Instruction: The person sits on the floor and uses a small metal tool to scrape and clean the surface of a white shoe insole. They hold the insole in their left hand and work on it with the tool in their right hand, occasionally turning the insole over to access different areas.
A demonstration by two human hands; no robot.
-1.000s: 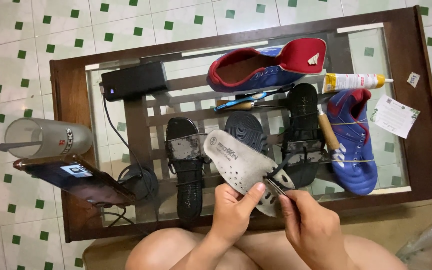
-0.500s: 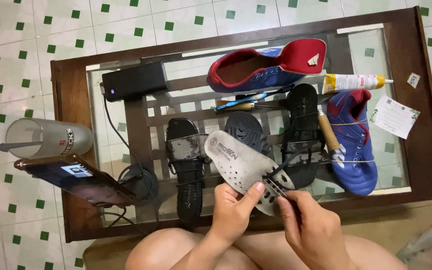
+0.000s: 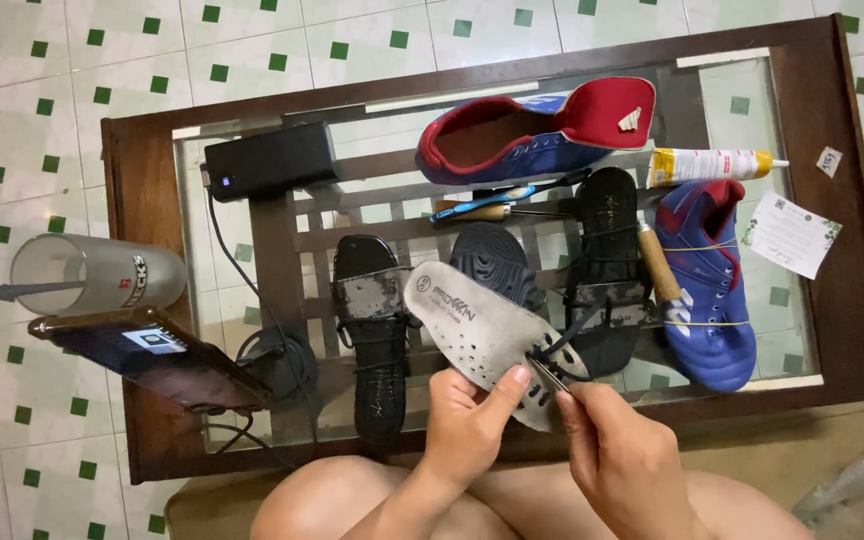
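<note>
The left hand (image 3: 467, 425) still grips the grey holed insole (image 3: 487, 335). The right hand (image 3: 617, 455) still pinches a thin black tool (image 3: 550, 375), barely moved.

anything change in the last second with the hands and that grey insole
Hardly anything. The left hand holds the grey insole as before, and the right hand pinches the black thread at its heel end, shifted only slightly. The shoes, sandals and glue tube on the table stayed put.
</note>
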